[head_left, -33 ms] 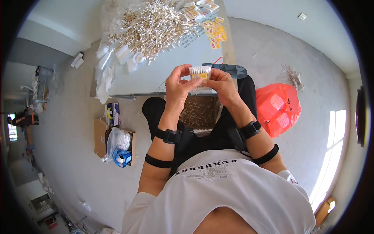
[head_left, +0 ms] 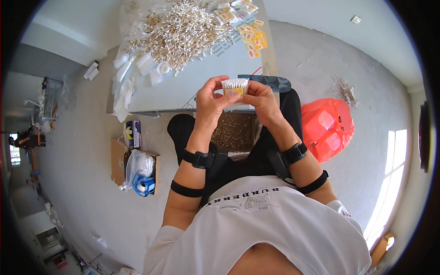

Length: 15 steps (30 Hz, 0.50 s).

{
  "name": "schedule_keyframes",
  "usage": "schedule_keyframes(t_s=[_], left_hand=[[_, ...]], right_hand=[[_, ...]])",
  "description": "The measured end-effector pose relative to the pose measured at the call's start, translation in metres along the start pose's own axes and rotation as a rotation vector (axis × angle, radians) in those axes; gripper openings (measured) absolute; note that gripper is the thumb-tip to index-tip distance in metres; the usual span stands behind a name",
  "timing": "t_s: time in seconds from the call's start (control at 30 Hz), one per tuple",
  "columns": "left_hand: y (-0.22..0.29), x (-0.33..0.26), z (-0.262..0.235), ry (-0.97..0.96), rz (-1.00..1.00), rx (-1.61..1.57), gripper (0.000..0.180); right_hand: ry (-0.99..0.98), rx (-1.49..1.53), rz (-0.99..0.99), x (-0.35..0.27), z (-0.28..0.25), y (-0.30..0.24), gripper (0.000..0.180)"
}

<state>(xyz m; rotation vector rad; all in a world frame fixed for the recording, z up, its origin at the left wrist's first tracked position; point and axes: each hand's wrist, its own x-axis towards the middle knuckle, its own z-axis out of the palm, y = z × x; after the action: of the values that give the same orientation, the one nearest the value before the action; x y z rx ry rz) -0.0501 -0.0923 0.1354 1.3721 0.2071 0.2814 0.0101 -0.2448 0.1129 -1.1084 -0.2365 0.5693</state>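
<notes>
Between both hands I hold a small clear pack of cotton swabs [head_left: 235, 85] with a yellow label, white tips upward, just over the near edge of the table. My left hand [head_left: 211, 101] grips its left side, thumb across the front. On the other side my right hand [head_left: 260, 101] pinches the pack's right edge, its thumb also on the front. A large heap of loose cotton swabs [head_left: 183, 34] covers the far part of the table [head_left: 178, 94]. Yellow labels [head_left: 253, 39] lie to its right, beside several filled packs [head_left: 225, 16].
A box of loose swabs [head_left: 233, 130] sits below the table edge between my knees. To the right on the floor are a red plastic bag [head_left: 326, 130] and a small swab pile [head_left: 344, 90]. An open cardboard box [head_left: 120, 160] stands at left.
The pack has tilted slightly in my fingers, so its white tips show a little more. Both hands keep their hold.
</notes>
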Motion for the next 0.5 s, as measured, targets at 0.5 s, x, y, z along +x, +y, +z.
schedule_keyframes(t_s=[0.5], left_hand=[[0.004, -0.009, 0.012, 0.011, 0.366, 0.141, 0.023]], right_hand=[[0.0, -0.183, -0.206, -0.015, 0.018, -0.005, 0.013]])
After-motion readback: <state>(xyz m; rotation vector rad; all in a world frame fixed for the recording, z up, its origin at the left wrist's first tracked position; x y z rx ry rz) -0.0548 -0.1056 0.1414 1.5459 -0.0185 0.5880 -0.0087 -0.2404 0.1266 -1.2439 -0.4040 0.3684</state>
